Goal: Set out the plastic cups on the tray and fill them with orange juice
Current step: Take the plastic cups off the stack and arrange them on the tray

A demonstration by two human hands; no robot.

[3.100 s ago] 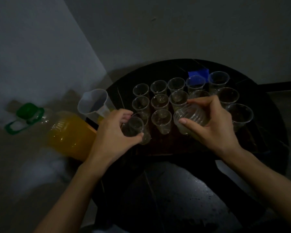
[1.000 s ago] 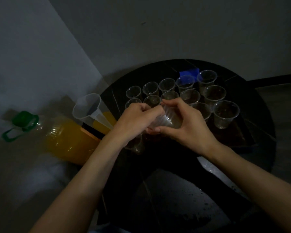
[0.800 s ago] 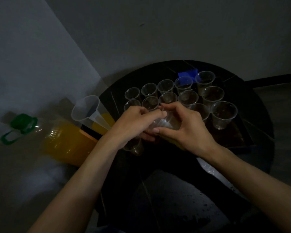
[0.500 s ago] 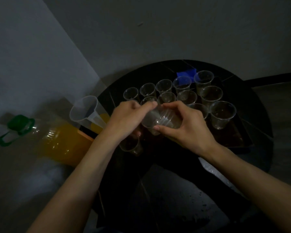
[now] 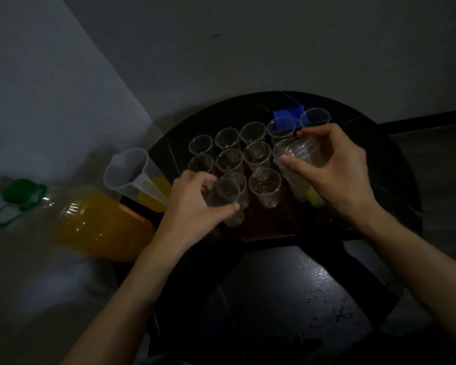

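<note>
Head view. While the left hand point(image 5: 195, 206) closes thumb and fingers round the wall of a single clear plastic cup point(image 5: 220, 193), the right hand point(image 5: 334, 167) clamps a nested stack of cups point(image 5: 299, 154), held tilted with its mouths toward the left. The two hands are apart. The single cup is carried low over the near left of the dark tray point(image 5: 263, 234), just in front of the set-out cups point(image 5: 256, 154), which stand upright in close rows, rims almost touching; none shows juice, though the dim light hides detail. A yellowish patch under the right hand cannot be identified.

Handling, as judged: the cups are thin-walled, very light and springy, so they buckle under a firm squeeze and tip at a slight knock. A gentle pinch at mid-wall or just under the rim suits them.

Room, as judged: free tray space lies only along the near edge and near left corner, so the cup should descend straight down, clear of neighbouring rims. The tray rests on a round black table point(image 5: 395, 164); left of it stand a measuring jug point(image 5: 132, 172) and a large juice bottle point(image 5: 100, 227) with a green cap point(image 5: 21, 191), both crowding that side.
</note>
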